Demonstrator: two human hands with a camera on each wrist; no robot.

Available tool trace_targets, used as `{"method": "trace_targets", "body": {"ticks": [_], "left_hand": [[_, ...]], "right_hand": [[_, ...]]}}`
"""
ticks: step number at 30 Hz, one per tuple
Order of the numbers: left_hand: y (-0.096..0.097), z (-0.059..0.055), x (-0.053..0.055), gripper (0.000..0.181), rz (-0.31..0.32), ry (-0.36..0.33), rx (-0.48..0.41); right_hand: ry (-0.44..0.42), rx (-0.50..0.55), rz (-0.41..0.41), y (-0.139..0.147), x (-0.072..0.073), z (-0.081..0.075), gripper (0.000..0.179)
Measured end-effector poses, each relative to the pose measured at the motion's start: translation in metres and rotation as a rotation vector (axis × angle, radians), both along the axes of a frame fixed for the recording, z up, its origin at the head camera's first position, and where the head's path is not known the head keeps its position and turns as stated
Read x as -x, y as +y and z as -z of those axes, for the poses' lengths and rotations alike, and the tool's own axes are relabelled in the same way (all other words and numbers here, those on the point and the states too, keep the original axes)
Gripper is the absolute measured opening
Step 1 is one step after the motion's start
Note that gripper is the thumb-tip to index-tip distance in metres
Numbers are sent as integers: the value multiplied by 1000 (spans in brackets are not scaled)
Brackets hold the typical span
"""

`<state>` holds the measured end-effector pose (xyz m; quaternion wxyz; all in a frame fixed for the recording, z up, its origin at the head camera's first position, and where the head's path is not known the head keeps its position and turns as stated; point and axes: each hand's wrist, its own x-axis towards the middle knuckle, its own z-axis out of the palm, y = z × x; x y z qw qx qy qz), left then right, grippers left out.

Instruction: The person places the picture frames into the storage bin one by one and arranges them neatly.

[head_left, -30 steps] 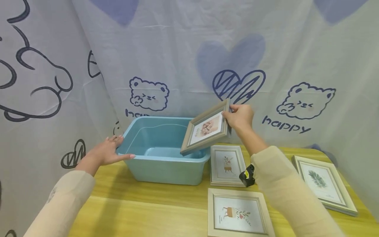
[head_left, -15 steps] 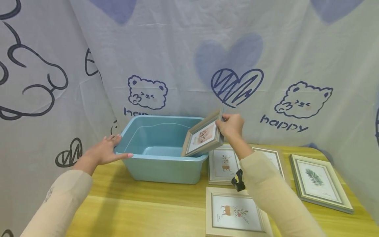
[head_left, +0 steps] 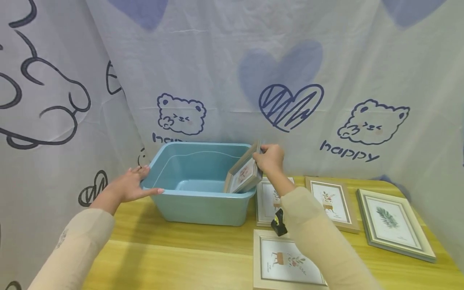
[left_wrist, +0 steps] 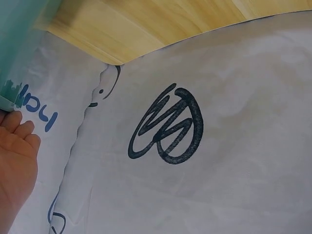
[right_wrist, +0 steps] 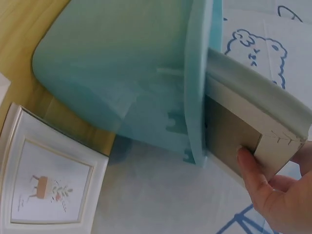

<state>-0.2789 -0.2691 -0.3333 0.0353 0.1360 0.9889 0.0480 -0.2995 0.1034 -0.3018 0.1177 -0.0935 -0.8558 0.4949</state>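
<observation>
Fingers of the right hand are pinching a frame, which is tilting into the tub at its right edge. The left hand is resting, fingers outstretched, at the tub's near left corner.

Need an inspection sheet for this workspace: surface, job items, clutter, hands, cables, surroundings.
Surface: yellow wood-grain table.
Job items: blue bin; held frame, tilted, partly inside the bin's right end; four other frames lying picture up, right side of table.
Clutter: nothing seen.
Hands: left hand on the bin's left rim, gripping no frame; right hand grips the held frame's upper end.
Cables: nothing seen.
Surroundings: printed curtain behind and at left.
</observation>
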Motion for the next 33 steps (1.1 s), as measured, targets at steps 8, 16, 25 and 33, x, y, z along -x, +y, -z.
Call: {"method": "trace_targets", "body": {"ticks": [8,16,25,33], "left_hand": [[-2,7,-5,102,-12,-12,-3],[-3,9,-6,103,-10,-13,-5],[-1,8,-3,103,-13,-10,-2],[0,3,-1,103,-17,-7,2]], "right_hand": [[33,-129,-58,-17,-2,25,36],[182,-208,-48,-26,-3,46,21],[220,-323,-42,-29,0,47,27],[194,-369,-38,-31,9,40,42]]}}
